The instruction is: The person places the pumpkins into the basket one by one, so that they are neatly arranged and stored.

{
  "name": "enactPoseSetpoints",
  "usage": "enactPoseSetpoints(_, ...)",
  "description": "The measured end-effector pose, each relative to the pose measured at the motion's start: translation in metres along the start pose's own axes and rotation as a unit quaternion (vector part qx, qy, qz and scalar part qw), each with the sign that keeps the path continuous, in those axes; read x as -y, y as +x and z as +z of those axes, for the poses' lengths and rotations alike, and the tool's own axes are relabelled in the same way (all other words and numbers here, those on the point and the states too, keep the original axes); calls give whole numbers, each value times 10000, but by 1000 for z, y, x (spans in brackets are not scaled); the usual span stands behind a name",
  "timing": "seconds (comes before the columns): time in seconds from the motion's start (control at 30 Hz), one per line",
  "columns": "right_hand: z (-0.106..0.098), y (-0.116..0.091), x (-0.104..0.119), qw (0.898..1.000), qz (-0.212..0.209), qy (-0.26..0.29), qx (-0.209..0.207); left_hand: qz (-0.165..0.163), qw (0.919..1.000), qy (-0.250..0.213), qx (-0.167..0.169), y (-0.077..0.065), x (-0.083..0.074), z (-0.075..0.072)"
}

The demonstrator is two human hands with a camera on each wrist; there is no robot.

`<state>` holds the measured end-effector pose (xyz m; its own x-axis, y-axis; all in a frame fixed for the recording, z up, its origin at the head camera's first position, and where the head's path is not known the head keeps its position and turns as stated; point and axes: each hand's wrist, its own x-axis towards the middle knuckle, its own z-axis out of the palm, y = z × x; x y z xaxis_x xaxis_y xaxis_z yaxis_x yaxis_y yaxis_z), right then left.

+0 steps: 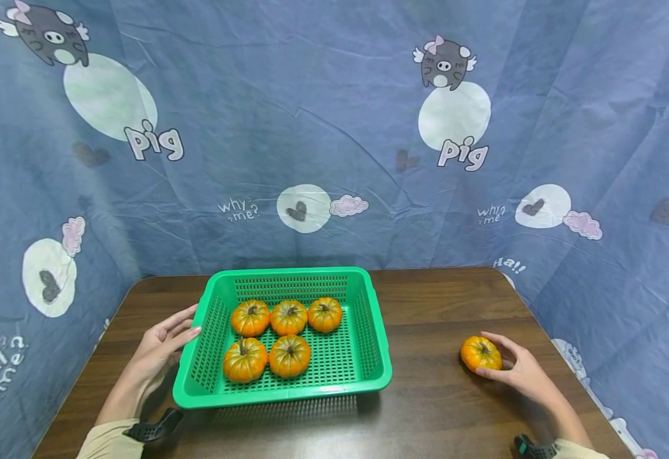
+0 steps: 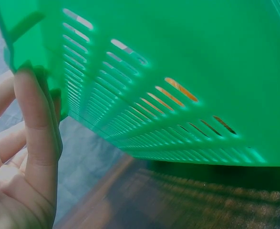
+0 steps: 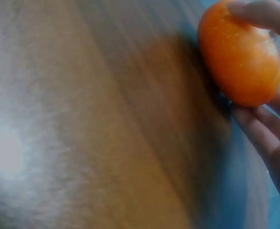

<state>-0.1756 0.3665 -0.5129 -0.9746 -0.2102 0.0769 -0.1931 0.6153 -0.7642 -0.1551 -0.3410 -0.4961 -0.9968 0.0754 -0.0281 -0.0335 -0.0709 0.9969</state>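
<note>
At the left rim of a green plastic basket, my left hand grips the edge with thumb and fingers. The left wrist view shows the slotted outer wall up close, with the fingers at its left edge. Inside the basket, several small orange pumpkins sit in two rows, toward the left and back. Off to the right, my right hand holds another small orange pumpkin between thumb and fingers. From the right wrist view, this pumpkin shows its smooth side, thumb above and fingers below.
A dark brown wooden table lies under the basket and both hands. Behind it and at both sides hangs a blue cloth printed with pigs, hearts and clouds. Bare wood lies between the basket and the right hand.
</note>
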Motion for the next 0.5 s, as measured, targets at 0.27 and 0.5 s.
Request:
enactPoseSetpoints(0.27, 6, -3, -3, 9991, 123, -94, -383, 30, 10000, -2, -23, 0, 1, 0)
enactPoseSetpoints(0.5, 10, 0, -3, 9989, 78, -120, -455, 81, 10000, -38, 10, 1, 1, -1)
